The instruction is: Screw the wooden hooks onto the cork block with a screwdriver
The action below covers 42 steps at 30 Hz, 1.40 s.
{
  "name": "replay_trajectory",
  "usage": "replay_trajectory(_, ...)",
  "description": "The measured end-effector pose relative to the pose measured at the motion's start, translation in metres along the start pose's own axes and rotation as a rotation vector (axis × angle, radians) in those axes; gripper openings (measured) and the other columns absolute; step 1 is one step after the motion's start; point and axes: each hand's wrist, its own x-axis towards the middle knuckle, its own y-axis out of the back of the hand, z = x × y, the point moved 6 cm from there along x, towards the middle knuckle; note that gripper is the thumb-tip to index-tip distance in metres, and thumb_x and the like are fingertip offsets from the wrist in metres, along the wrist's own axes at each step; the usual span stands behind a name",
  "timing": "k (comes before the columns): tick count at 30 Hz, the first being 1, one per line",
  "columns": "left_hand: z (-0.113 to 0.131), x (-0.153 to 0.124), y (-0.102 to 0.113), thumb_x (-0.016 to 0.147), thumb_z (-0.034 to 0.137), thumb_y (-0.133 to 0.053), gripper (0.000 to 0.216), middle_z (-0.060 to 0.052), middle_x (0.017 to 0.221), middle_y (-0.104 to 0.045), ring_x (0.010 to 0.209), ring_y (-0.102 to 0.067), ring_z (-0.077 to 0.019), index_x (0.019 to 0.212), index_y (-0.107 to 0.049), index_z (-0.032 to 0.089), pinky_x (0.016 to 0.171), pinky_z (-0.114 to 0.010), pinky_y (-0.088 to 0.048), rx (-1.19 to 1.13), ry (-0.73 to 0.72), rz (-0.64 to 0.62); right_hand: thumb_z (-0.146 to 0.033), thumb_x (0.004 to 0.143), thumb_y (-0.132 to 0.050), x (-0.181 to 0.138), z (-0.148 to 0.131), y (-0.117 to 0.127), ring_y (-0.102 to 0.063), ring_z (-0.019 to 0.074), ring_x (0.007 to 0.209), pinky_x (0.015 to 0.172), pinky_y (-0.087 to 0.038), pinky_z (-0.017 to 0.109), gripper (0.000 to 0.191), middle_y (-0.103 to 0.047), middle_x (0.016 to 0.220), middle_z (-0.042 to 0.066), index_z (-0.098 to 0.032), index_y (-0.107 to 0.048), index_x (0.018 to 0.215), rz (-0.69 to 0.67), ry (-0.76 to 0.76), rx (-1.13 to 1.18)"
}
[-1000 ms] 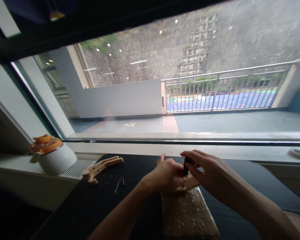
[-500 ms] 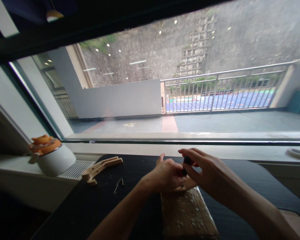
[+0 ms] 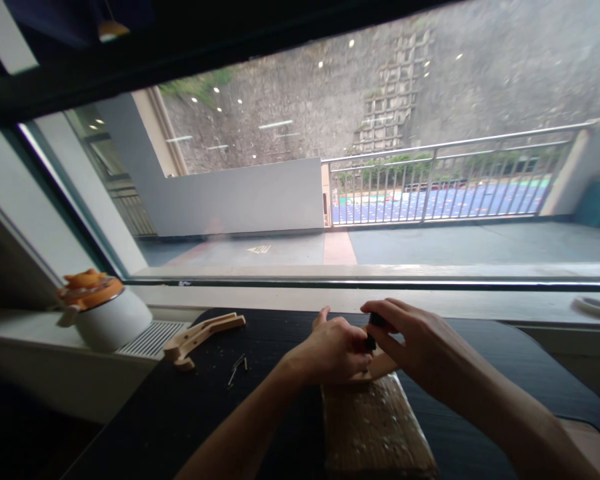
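My right hand [image 3: 420, 343] is closed around a short black-handled tool [image 3: 377, 320], held roughly upright. The tool's lower end is hidden behind my left fingers. Beside it, my left hand [image 3: 330, 350] presses a pale wooden piece [image 3: 385, 365] down on the far end of a rough wooden block [image 3: 375, 427]; its index finger points away toward the window. Most of the pale piece lies under both hands. To the left on the black table [image 3: 280, 327] rests a jointed pale wooden part [image 3: 200, 339], and near it are a few thin metal pins or screws [image 3: 237, 368].
A white pot with an orange animal-shaped lid [image 3: 93, 293] stands on the sill at left, beside a vent grille [image 3: 153, 337]. A roll of tape [image 3: 593, 307] lies on the sill at right. The window [image 3: 300, 277] borders the table's far side.
My right hand has shifted slightly up and to the right, and its fingers have turned on the black handle. My left hand and the wooden pieces look unmoved.
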Motion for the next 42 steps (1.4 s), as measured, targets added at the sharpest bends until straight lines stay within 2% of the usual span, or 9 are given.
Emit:
replay_trajectory(3, -0.0007, 0.0000, 0.0000, 0.079, 0.022, -0.057, 0.009, 0.005, 0.067, -0.062, 0.085, -0.060, -0.0181, 0.071, -0.060, 0.018, 0.107, -0.065, -0.008, 0.008, -0.008, -0.003, -0.023, 0.086, -0.052, -0.0012, 0.0026, -0.0007, -0.067, 0.0194, 0.076, 0.062, -0.047, 0.029, 0.035, -0.070, 0.095, 0.005, -0.023, -0.057, 0.121, 0.031, -0.012, 0.021)
replay_trajectory(8, -0.0028, -0.0001, -0.0013, 0.078, 0.023, -0.058, 0.011, 0.005, 0.066, -0.059, 0.084, -0.061, -0.0175, 0.068, -0.059, 0.017, 0.107, -0.065, -0.007, -0.005, -0.025, 0.016, -0.021, 0.088, -0.049, -0.0006, 0.0028, -0.0017, -0.067, 0.0200, 0.078, 0.066, -0.048, 0.030, 0.024, -0.071, 0.093, 0.003, -0.024, -0.061, 0.108, 0.018, 0.008, 0.026)
replay_trajectory(19, -0.0019, 0.0007, -0.0022, 0.078, 0.023, -0.057, 0.012, 0.006, 0.065, -0.059, 0.084, -0.061, -0.0176, 0.067, -0.057, 0.018, 0.105, -0.067, -0.007, -0.001, -0.033, 0.028, -0.025, 0.087, -0.052, 0.0020, 0.0033, 0.0004, -0.065, 0.0192, 0.070, 0.058, -0.044, 0.028, 0.015, -0.070, 0.084, 0.002, -0.022, -0.062, 0.099, 0.006, -0.017, -0.004)
replay_trajectory(25, -0.0016, 0.0005, -0.0013, 0.077, 0.021, -0.058, 0.009, 0.005, 0.067, -0.061, 0.086, -0.061, -0.0184, 0.069, -0.059, 0.018, 0.106, -0.065, -0.006, -0.011, -0.025, 0.003, -0.022, 0.085, -0.053, -0.0009, 0.0069, -0.0023, -0.067, 0.0189, 0.077, 0.062, -0.046, 0.028, 0.034, -0.071, 0.090, 0.002, -0.025, -0.056, 0.119, 0.015, -0.023, 0.073)
replay_trajectory(30, -0.0021, 0.0010, -0.0012, 0.077, 0.022, -0.058, 0.011, 0.005, 0.068, -0.062, 0.085, -0.062, -0.0181, 0.068, -0.058, 0.018, 0.107, -0.065, -0.007, -0.002, -0.026, 0.012, -0.024, 0.087, -0.051, -0.0006, 0.0058, -0.0014, -0.066, 0.0195, 0.076, 0.063, -0.046, 0.030, 0.020, -0.071, 0.090, 0.002, -0.023, -0.061, 0.105, 0.010, -0.005, 0.037)
replay_trajectory(35, -0.0029, 0.0012, -0.0018, 0.078, 0.023, -0.057, 0.012, 0.005, 0.067, -0.061, 0.083, -0.061, -0.0177, 0.067, -0.058, 0.018, 0.107, -0.064, -0.008, 0.011, -0.024, 0.027, -0.026, 0.087, -0.052, 0.0015, 0.0051, -0.0006, -0.065, 0.0186, 0.069, 0.058, -0.044, 0.028, 0.015, -0.070, 0.082, 0.002, -0.022, -0.061, 0.099, -0.003, -0.023, 0.013)
replay_trajectory(40, -0.0020, 0.0001, -0.0009, 0.078, 0.022, -0.057, 0.010, 0.005, 0.067, -0.061, 0.085, -0.061, -0.0180, 0.069, -0.060, 0.019, 0.107, -0.064, -0.007, -0.002, -0.023, 0.020, -0.023, 0.086, -0.052, -0.0002, 0.0035, 0.0028, -0.066, 0.0174, 0.074, 0.062, -0.046, 0.027, 0.027, -0.071, 0.091, 0.002, -0.024, -0.060, 0.112, 0.033, -0.006, 0.069)
replay_trajectory(42, -0.0013, -0.0004, -0.0002, 0.078, 0.022, -0.056, 0.011, 0.005, 0.066, -0.061, 0.084, -0.061, -0.0173, 0.068, -0.059, 0.018, 0.108, -0.064, -0.007, -0.004, -0.022, 0.018, -0.021, 0.086, -0.050, -0.0007, 0.0021, 0.0035, -0.066, 0.0170, 0.076, 0.063, -0.046, 0.027, 0.028, -0.071, 0.094, 0.002, -0.025, -0.061, 0.111, 0.040, 0.018, 0.085)
